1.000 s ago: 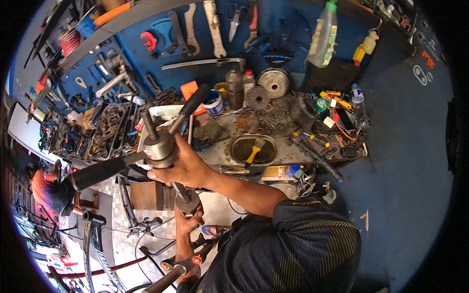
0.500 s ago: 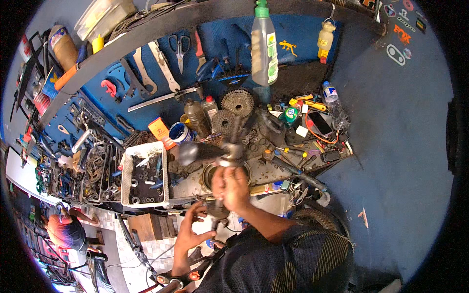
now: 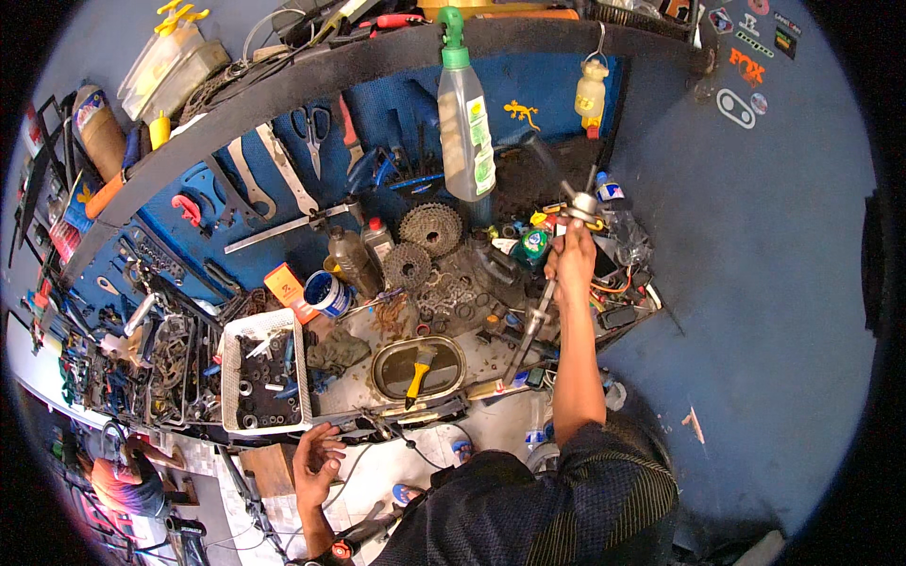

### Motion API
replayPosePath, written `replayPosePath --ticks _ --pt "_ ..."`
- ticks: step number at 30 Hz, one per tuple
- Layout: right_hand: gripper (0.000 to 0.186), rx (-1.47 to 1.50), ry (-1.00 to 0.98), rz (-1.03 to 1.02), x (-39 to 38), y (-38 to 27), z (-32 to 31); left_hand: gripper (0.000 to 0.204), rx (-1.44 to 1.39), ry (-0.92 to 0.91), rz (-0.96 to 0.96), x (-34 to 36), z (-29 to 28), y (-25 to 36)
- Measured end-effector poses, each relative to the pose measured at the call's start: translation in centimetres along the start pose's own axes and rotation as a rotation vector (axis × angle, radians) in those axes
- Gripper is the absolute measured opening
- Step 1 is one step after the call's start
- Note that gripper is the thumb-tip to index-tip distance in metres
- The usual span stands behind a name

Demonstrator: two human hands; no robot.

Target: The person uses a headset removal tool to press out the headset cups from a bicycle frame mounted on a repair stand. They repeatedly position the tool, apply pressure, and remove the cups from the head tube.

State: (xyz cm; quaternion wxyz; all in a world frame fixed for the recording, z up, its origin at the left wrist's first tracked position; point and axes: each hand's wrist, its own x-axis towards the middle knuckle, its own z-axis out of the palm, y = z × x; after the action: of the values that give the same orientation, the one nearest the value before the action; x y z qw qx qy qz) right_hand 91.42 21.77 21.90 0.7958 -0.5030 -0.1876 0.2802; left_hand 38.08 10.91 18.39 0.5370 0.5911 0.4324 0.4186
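Note:
My right hand [image 3: 574, 259] is raised over the bench's right side, its fingers wrapped round a long metal rod tool [image 3: 539, 319]. The tool stands tilted, with a silver collar above my fist, dark handle arms at the top and a slimmer shaft running down below. Its exact kind is not clear. Low at the bench's front edge, my left hand [image 3: 318, 462] has its fingers loosely curved and apart, with nothing seen in them. Between the hands, a yellow-handled brush [image 3: 417, 380] rests in an oval metal pan [image 3: 377, 379] of dark liquid.
A white basket [image 3: 229, 377] of small parts stands left of the pan. Behind are bicycle sprocket cassettes [image 3: 430, 229], bottles and loose rings. A spray bottle [image 3: 466, 132] hangs from the shelf. Bicycle parts [image 3: 363, 533] lie below my left hand; another person [image 3: 127, 476] is at far left.
My right hand has carried the rod tool up and right, away from my left hand. My left hand has shifted left and down. The pan and brush now show fully.

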Motion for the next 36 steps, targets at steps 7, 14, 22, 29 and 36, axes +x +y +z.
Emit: replayPosePath --ticks 7,14,22,29,36 --pt "0.039 -0.353 -0.067 -0.310 12.3 0.1 4.4 0.077 -0.019 0.040 -0.028 -0.7 -0.4 -0.2" --pt "0.040 -0.598 -0.170 -0.553 18.5 -2.6 12.4 0.071 -0.051 0.158 -0.029 -2.7 -1.3 0.5" --pt "0.040 -0.268 -0.217 -0.670 20.9 -0.2 18.9 0.069 -0.098 0.213 -0.035 -3.6 -1.5 0.2" --pt "0.045 -0.282 -0.178 -0.608 20.7 3.9 18.8 0.070 -0.083 0.255 -0.053 -5.1 -2.3 0.0" --pt "0.053 -0.371 -0.100 -0.586 18.8 5.3 17.3 0.069 -0.060 0.288 -0.081 -5.9 -2.7 -0.7"
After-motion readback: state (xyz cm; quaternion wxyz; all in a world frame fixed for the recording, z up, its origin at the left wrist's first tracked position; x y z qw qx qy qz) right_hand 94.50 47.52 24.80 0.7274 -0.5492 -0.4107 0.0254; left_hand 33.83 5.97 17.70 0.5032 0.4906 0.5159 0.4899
